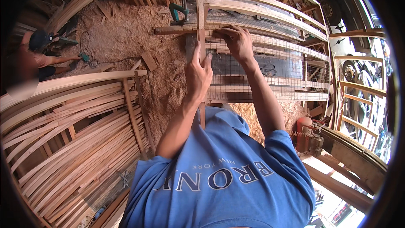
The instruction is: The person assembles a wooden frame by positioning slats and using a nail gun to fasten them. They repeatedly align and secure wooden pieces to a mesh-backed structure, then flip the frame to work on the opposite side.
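Observation:
A long wooden strip [201,14] forms the near-left edge of a wooden frame and runs toward my body. My left hand [198,76] is around this strip, index finger stretched along its left side and thumb on its right. Just across the strip, my right hand [239,44] is bent over with its fingertips pinched together near the end of a slat; whatever lies between them is too small to make out. Wire mesh [274,50] covers the frame beneath my right forearm. A green clamp [178,12] sits at the strip's far left, near a crosswise wooden bar [173,30].
Stacked wooden strips [80,137] fill the left side. Wood shavings [114,21] cover the floor, where a cable runs to a green power tool [84,57] by another person [40,55]. A red tank [303,133] stands right of my elbow. Scissors-like dark handles [268,69] lie under the mesh.

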Motion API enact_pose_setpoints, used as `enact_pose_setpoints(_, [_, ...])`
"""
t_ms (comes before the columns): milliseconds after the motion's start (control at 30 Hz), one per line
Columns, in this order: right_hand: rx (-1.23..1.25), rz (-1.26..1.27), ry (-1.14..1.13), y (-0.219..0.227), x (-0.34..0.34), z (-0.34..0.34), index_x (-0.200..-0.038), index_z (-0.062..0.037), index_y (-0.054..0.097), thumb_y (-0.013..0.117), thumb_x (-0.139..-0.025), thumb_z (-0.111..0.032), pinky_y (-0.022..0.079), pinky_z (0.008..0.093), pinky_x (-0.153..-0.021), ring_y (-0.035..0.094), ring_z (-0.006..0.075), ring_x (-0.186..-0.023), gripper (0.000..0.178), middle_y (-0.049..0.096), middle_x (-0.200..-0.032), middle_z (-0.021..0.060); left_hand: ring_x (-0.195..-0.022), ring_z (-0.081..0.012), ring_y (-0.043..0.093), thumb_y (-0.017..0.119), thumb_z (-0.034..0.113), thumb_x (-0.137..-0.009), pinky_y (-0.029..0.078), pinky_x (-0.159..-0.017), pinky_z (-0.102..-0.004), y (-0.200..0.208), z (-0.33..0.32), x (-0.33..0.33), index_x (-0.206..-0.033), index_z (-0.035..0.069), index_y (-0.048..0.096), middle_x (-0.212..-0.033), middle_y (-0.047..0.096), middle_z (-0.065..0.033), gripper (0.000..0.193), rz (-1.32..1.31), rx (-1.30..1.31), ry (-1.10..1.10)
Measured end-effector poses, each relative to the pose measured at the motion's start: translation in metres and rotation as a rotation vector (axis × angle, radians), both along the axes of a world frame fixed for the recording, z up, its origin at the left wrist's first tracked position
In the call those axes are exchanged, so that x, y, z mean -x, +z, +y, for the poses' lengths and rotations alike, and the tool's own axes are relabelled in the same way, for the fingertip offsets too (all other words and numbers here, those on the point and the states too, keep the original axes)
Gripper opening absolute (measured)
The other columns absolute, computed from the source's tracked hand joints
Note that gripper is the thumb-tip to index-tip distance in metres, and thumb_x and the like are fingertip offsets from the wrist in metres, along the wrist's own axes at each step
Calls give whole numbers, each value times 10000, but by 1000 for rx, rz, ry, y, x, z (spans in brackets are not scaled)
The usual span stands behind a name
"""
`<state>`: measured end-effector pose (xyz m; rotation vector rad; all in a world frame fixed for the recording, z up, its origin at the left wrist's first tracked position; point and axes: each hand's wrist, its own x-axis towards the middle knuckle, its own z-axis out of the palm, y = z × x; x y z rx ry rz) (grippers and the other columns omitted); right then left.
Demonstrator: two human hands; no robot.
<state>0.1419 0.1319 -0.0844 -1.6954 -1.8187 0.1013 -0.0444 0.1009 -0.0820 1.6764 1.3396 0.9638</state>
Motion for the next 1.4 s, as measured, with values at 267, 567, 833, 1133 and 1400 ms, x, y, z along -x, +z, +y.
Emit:
enact_pose_setpoints(267, [12, 77, 23, -12, -5, 5, -1027, -275, 806, 600, -963, -390, 461, 355, -866, 704, 195, -955, 245, 760, -1052, -42, -1259, -352, 606, 674, 261, -980, 482, -1052, -407, -17, 5, 0, -1393, -46, 541, -1354, 618, -249, 531, -290, 47, 17])
enact_pose_setpoints(567, [-59, 20, 64, -12, -6, 4, -1031, -252, 803, 583, -979, -345, 535, 368, -811, 723, 217, -926, 244, 762, -1059, -19, -1100, -227, 650, 760, 193, -924, 545, -939, -340, -17, 5, 6, -1434, 76, 549, -1292, 651, -144, 564, -684, 437, 20])
enact_pose_setpoints(833, [-27, -11, 43, -9, -6, 4, -1074, -215, 795, 599, -981, -274, 586, 348, -788, 733, 229, -918, 225, 761, -1066, 9, -1000, -277, 704, 665, 44, -945, 652, -798, -447, -21, 13, 12, -1546, 78, 360, -1222, 645, -172, 675, -818, 612, -75])
enact_pose_setpoints(1133, [-39, 40, 4, -15, -5, 5, -1019, -289, 805, 625, -946, -358, 534, 390, -836, 714, 244, -919, 206, 763, -1019, -22, -921, -279, 720, 673, 15, -912, 659, -781, -454, -21, 17, 14, -1493, 50, 439, -1119, 676, -150, 628, -872, 655, -69])
enact_pose_setpoints(1400, [-50, 9, 8, -17, -7, 6, -1042, -289, 800, 607, -956, -368, 513, 391, -878, 708, 223, -954, 226, 759, -1059, -34, -913, -235, 721, 685, 3, -896, 663, -748, -424, -13, 15, 13, -1453, 56, 499, -1099, 699, -125, 590, -872, 672, -14])
